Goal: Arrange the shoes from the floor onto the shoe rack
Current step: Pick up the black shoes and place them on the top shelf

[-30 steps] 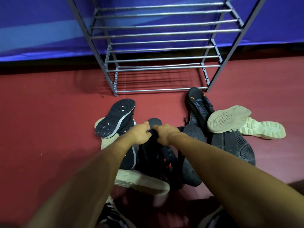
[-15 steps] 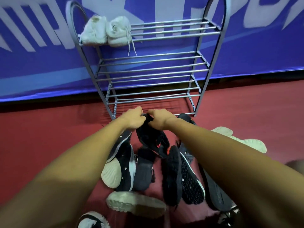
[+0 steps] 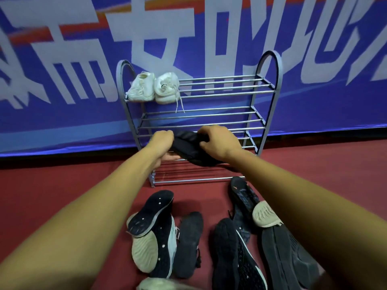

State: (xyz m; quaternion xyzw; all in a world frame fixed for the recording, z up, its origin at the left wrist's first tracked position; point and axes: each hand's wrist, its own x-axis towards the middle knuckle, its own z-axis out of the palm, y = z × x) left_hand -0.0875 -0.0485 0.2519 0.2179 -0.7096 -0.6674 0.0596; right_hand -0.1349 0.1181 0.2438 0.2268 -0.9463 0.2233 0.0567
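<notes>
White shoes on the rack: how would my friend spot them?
Find the grey metal rack against the blue banner. Look at the left end of its top shelf. The white shoes sit there side by side, alone on that shelf, a lace dangling.

Both bare arms reach forward, almost straight at the elbows. The left forearm enters from about 7 o'clock and runs toward 1 o'clock; the right enters from about 4 o'clock and runs toward 10 o'clock, so the wrists converge near the middle. The left hand (image 3: 162, 143) curls its fingers over one end of a black shoe (image 3: 188, 148). The right hand (image 3: 219, 143), at its 3 o'clock, grips the other end, knuckles up.
</notes>
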